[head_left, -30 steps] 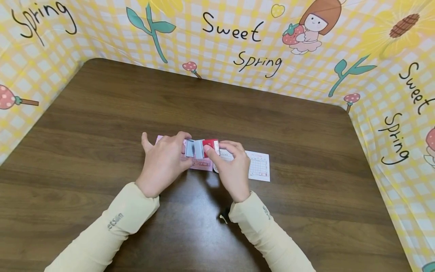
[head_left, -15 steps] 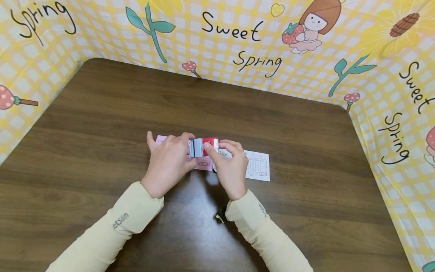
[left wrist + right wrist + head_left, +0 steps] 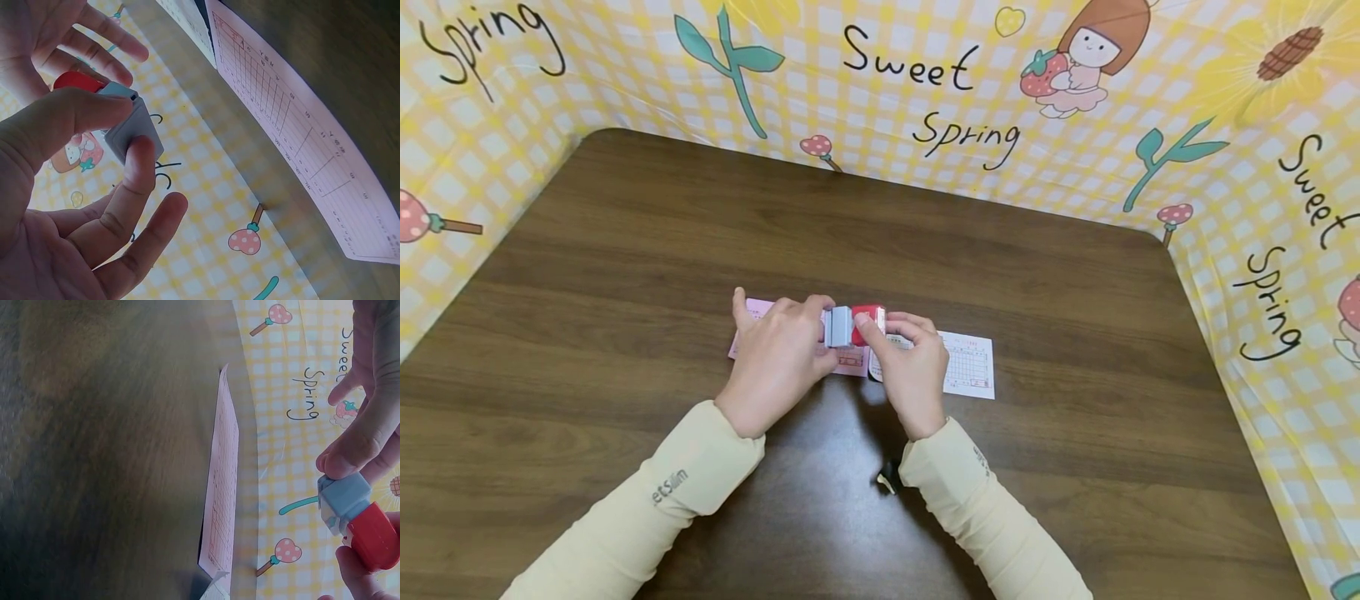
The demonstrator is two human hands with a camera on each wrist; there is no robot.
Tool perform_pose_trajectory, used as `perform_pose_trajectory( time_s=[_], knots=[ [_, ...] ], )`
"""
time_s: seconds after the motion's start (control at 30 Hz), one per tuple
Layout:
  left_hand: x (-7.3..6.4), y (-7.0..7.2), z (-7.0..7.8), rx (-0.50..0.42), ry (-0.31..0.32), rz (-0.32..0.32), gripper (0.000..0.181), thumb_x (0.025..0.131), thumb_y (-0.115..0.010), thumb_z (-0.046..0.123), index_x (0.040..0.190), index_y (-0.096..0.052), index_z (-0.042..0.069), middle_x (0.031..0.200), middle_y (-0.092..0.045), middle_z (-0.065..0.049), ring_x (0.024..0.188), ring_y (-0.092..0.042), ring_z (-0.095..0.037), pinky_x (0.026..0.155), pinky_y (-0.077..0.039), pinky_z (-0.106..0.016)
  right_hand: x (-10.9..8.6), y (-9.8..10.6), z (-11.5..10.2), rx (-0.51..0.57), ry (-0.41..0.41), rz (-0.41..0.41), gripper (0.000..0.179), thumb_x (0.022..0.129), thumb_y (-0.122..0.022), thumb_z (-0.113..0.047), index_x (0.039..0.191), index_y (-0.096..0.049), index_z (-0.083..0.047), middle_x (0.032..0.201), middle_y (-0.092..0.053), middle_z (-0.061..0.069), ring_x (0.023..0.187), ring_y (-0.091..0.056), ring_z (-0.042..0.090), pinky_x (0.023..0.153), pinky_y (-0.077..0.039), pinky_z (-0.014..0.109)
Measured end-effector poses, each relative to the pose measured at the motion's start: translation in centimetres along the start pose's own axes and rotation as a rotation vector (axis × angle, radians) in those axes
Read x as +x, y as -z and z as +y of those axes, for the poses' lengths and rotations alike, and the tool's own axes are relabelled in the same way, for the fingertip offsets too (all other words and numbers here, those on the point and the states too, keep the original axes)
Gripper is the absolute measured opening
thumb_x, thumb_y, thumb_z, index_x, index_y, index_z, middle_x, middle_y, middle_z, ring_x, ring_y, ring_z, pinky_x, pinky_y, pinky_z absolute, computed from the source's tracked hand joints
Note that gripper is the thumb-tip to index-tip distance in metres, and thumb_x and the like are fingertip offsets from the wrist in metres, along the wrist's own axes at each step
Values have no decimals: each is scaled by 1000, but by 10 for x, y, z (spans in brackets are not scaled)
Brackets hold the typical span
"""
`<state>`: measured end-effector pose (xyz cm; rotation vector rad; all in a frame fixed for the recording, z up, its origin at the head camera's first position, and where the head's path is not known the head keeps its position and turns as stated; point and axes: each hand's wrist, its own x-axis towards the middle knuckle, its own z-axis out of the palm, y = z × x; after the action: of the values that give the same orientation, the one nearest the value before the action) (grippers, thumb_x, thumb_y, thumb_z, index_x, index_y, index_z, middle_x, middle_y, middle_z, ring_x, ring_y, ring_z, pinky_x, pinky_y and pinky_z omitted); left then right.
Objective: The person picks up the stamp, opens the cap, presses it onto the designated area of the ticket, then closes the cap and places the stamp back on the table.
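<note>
In the head view a self-inking stamp [image 3: 840,327] with a grey-blue body and a red handle is held sideways between both hands over the paper slips. My left hand [image 3: 775,358] pinches a light grey cap [image 3: 134,134] at the stamp's face end, thumb on one side and a fingertip on the other in the left wrist view. The other fingers stick out. My right hand [image 3: 916,371] grips the red handle [image 3: 374,536], thumb across its near side. Below lie a pink printed slip [image 3: 853,368] and a white printed slip [image 3: 972,367], both partly covered by the hands.
A brown wood-grain table [image 3: 700,225] spreads around the hands. Yellow checked cloth [image 3: 775,100] walls it in at the back and sides. A small dark object [image 3: 889,477] shows at the right sleeve cuff; its kind is unclear.
My left hand has moved right, bringing the grey cap from slightly apart to up against the stamp's body. The right hand keeps its grip on the red handle and has barely moved.
</note>
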<state>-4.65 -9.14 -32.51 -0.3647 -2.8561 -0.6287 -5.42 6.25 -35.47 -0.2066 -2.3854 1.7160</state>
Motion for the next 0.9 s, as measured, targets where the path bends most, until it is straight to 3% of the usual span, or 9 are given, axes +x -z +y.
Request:
perform_pose_trajectory(
  time_s=[0.67, 0.9],
  knots=[
    [1, 0, 2, -5, -16, -10, 47, 76, -82, 1, 120, -66, -4, 93, -75, -14, 103, -67, -34, 105, -12, -82, 2, 0, 4, 6, -39, -19, 34, 85, -82, -30, 87, -79, 3, 109, -69, 12, 110, -60, 28, 98, -43, 48],
    [2, -1, 4, -3, -35, 0, 49, 75, -80, -2, 122, -66, -4, 88, -74, -13, 102, -68, -34, 106, -11, -81, 2, 1, 3, 13, -44, -24, 34, 86, -82, -30, 89, -79, 4, 110, -68, 12, 111, -59, 28, 97, -43, 46]
  ],
)
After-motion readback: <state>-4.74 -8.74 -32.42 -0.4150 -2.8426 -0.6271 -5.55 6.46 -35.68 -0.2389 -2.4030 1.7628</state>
